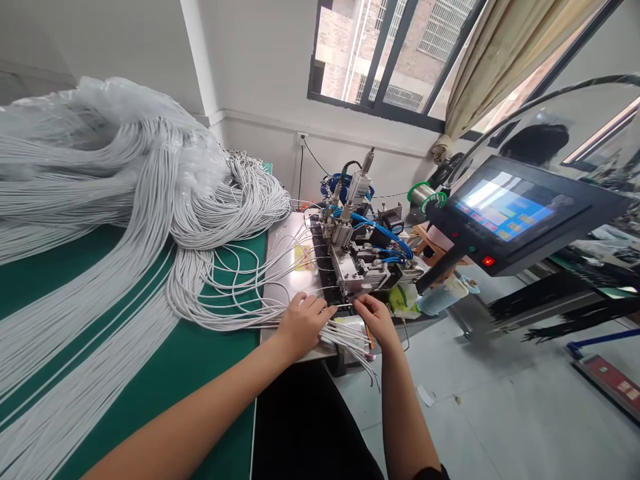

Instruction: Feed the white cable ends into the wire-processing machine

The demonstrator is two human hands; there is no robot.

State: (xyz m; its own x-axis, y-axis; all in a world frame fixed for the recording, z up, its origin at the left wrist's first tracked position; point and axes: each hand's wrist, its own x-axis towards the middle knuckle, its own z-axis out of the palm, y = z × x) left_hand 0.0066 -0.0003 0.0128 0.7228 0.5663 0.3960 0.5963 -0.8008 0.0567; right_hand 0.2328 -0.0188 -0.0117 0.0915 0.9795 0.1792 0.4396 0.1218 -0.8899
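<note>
My left hand (304,325) is closed on a white cable at the front edge of a small soldering machine (345,247). From it the cable runs right to my right hand (375,317), whose thumb and fingers pinch near its end; the tip is too small to make out. Beneath my hands a bunch of white cables (350,337) spreads out with its loose ends over the bench edge. These cables lead back left to a large coiled bundle (200,293). Several single cables lie across the metal plate (280,260) into the machine.
Heaps of white cables and clear plastic bags (120,100) cover much of the green table (220,360). A touch-screen panel (505,207) juts out at right, beside a wire spool (425,197). A person (537,140) is partly visible behind the panel. A red scale (613,380) stands on the floor.
</note>
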